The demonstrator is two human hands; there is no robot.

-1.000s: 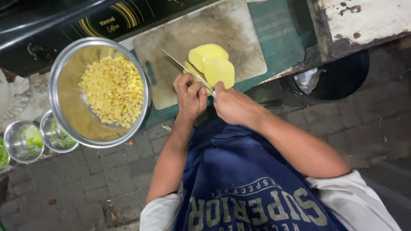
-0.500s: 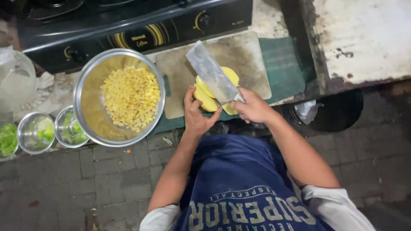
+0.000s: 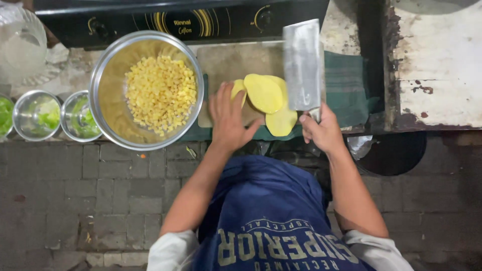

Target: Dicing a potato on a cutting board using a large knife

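slices: flat pale-yellow potato slices, three or so overlapping, centre of frame, lying on the worn beige rectangular cutting board; lowest slice overhangs the board's near edge
step: looks like slicing is finished and stacking/squaring is under way, prior to cutting into strips and dice. My read, not seen
next move calls for: slices pressed into a flat aligned pile, left fingertips curled back from the cut line, blade turned edge-down over the pile
left hand: released, fingers spread, palm down, fingertips at the left edge of the slices; grasps nothing; forearm runs down to lower left
right hand: clenched around the handle of the broad steel cleaver, just right of the slices; forearm runs down to lower right
cleaver pose: blade flat side facing the camera, pointing toward the top of frame, lifted over the board's right edge, not cutting
left of board: large round steel bowl touching the board's left side, holding small yellow potato cubes
far left: two small steel bowls with green chopped stuff, kind unclear
under board: dark green cloth showing at right
top: black gas stove front with knobs
upper right: stained white table top
bottom: dark blue apron, grey paved floor
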